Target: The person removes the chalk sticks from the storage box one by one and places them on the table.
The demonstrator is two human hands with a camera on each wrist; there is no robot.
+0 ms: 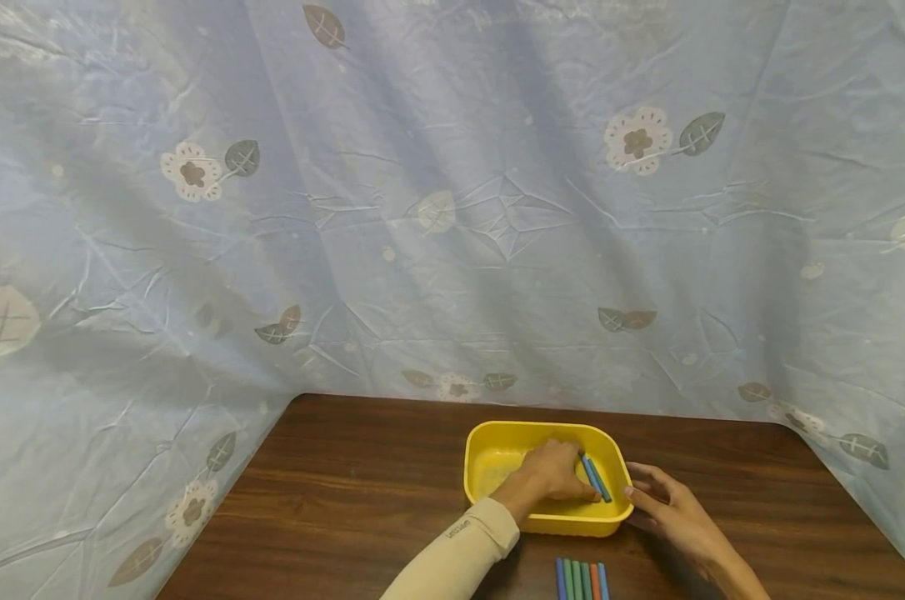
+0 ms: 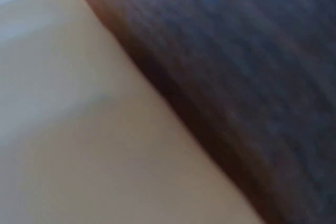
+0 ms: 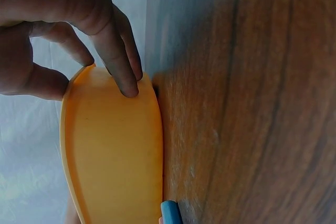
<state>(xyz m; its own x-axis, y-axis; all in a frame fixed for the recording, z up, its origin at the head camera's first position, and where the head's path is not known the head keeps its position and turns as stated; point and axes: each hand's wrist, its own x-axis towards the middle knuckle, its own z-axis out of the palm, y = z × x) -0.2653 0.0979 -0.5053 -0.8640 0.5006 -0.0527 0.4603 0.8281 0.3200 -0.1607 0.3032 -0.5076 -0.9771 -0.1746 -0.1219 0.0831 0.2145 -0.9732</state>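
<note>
A yellow plastic tray (image 1: 568,527) with rounded corners stands on the table. My left hand (image 1: 550,475), in a beige sleeve, reaches down inside it with bent fingers. Beside its thumb and fingertips lie blue crayon-like sticks (image 1: 596,478), against the tray's right part; whether the fingers pinch one is not clear. My right hand (image 1: 673,512) holds the tray's right end, thumb at the rim and fingers on the outer wall, as the right wrist view also shows. The left wrist view shows only the blurred sleeve (image 2: 94,129) and a dark surface.
In front of the tray, several coloured sticks (image 1: 582,579) lie side by side in a row, blue, green and orange-red. The brown wood-grain table (image 1: 332,492) extends to both sides. A pale blue curtain (image 1: 452,250) with flowers and leaves hangs behind and around it.
</note>
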